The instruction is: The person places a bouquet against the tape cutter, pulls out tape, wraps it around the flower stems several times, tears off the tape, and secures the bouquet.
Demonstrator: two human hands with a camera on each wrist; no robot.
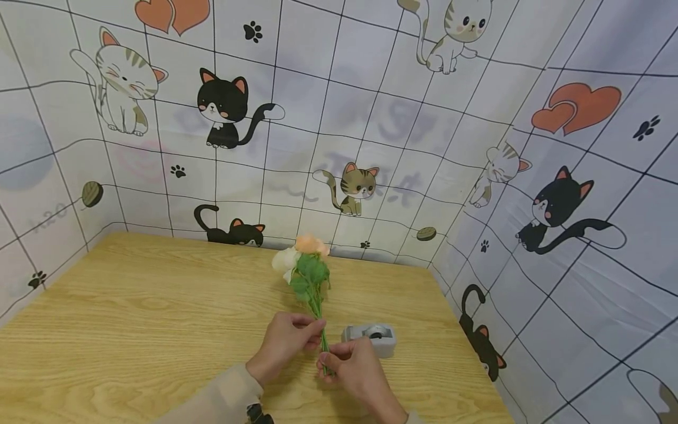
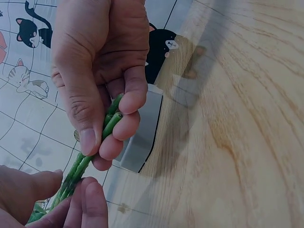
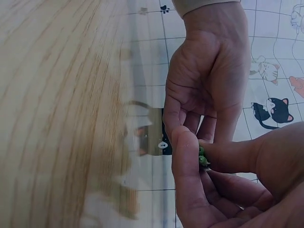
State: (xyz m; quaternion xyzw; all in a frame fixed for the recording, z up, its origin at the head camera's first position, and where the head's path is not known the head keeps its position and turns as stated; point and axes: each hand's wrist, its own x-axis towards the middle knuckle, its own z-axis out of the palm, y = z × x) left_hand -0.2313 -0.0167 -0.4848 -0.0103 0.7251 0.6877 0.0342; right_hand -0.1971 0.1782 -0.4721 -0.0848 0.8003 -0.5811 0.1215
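Note:
A bunch of artificial flowers with cream and peach heads (image 1: pixel 311 245) and green leaves (image 1: pixel 309 272) lies over the wooden table, heads away from the person. The left hand (image 1: pixel 288 341) pinches its stems midway, below the leaves. Closer to the cut ends, the right hand (image 1: pixel 360 371) grips the same stems between thumb and fingers. In the left wrist view the green stem ends (image 2: pixel 111 124) poke out between the right hand's (image 2: pixel 102 71) thumb and fingers. The right wrist view shows the stem ends (image 3: pixel 203 156) between the right hand's (image 3: pixel 228 175) thumb and fingers, the left hand (image 3: pixel 209 71) beyond.
A grey tape dispenser (image 1: pixel 385 341) stands on the table (image 1: pixel 159 306) just right of the stems, close behind the right hand. Cloth printed with cats and grid lines (image 1: pixel 296 118) hangs along the table's back and sides.

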